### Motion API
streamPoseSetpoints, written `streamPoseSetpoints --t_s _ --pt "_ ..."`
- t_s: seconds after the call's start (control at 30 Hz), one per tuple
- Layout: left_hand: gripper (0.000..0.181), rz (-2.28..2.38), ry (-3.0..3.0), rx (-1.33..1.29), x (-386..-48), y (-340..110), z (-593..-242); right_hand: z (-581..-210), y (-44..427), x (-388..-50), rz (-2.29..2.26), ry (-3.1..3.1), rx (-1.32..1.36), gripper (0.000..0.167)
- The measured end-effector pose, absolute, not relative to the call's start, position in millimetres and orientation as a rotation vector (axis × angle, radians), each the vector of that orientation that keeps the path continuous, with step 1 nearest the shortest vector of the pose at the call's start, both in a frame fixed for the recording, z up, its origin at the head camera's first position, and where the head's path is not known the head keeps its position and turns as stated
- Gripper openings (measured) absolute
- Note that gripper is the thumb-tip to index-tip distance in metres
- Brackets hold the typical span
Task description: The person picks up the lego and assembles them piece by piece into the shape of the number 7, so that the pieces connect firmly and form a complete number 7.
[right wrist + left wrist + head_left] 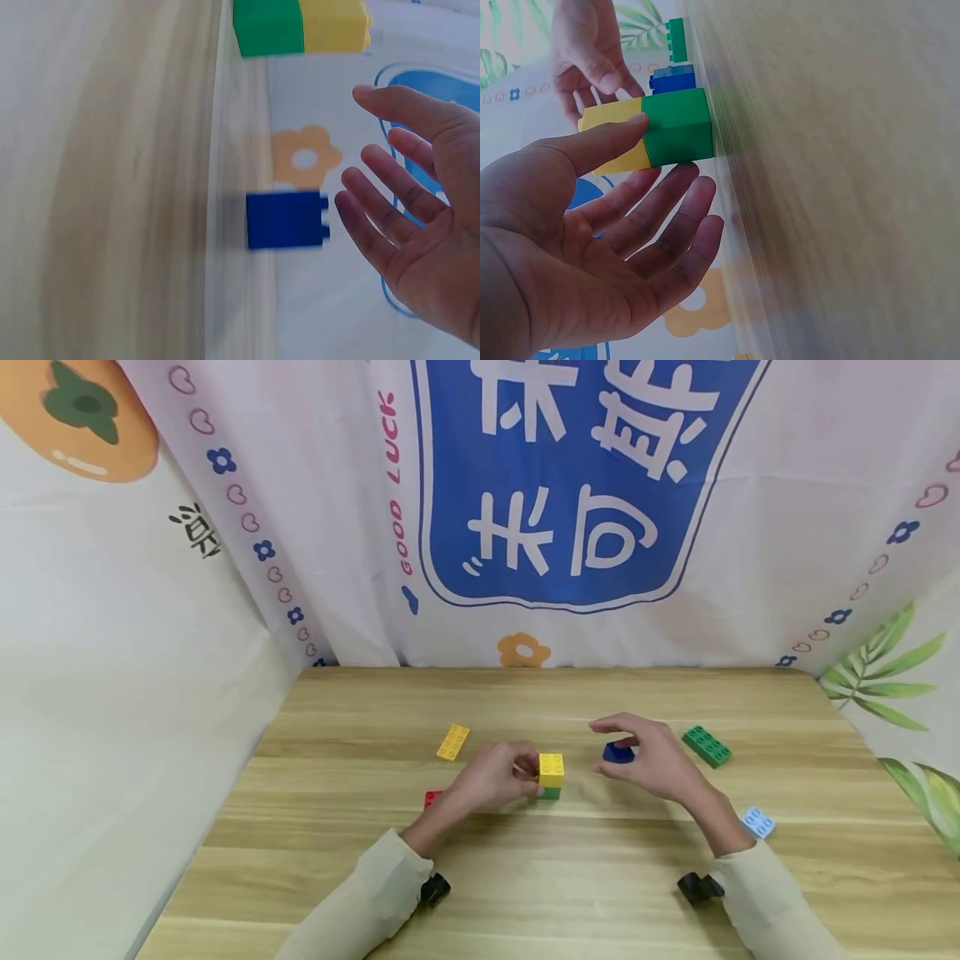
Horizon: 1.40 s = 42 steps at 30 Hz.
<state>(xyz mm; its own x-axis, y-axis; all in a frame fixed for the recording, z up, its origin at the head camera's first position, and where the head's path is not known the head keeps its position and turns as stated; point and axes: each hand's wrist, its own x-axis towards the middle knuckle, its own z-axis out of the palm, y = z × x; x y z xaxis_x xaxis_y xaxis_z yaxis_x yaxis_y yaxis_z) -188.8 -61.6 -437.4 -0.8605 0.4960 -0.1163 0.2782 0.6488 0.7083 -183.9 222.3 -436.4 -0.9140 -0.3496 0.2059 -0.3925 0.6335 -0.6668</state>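
Observation:
A yellow brick (551, 766) sits on a green brick (550, 793), upright on the table. My left hand (498, 777) is at the stack's left side; in the left wrist view its thumb lies across the yellow brick (615, 124) beside the green brick (679, 127), with the fingers partly behind. A dark blue brick (618, 752) stands to the right of the stack. Over it my right hand (648, 758) has thumb and fingers apart. The right wrist view shows a gap between that hand (427, 180) and the blue brick (285, 220).
A yellow flat brick (453, 742) lies back left. A red brick (432, 797) is partly hidden by the left forearm. At the right are a green brick (707, 746) and a light blue brick (758, 822). A printed curtain (352, 527) hangs behind the wooden table (555, 877).

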Motion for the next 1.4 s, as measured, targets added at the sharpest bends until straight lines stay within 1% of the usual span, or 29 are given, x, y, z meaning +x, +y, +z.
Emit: streamPoseSetpoints --t_s 0.13,0.33,0.57,0.8,1.13,1.4 --pt "0.022 1.024 2.571 0.615 -188 -61 -439 -441 239 -186 1.132 -2.812 0.603 0.058" --pt "0.022 1.021 2.576 0.626 -188 -61 -440 -448 257 -189 1.141 -2.855 0.633 0.064" --pt "0.021 1.024 2.573 0.618 -187 -63 -438 -459 269 -197 1.289 -2.9 0.652 0.066" --pt "0.021 1.023 2.575 0.624 -187 -63 -439 -462 273 -201 1.374 -2.918 0.675 0.058" --pt "0.022 1.01 2.577 0.631 -188 -61 -440 -457 270 -203 1.325 -2.974 0.699 0.043" --pt "0.023 1.012 2.581 0.631 -188 -62 -440 -455 269 -202 1.313 -2.995 0.695 0.041"
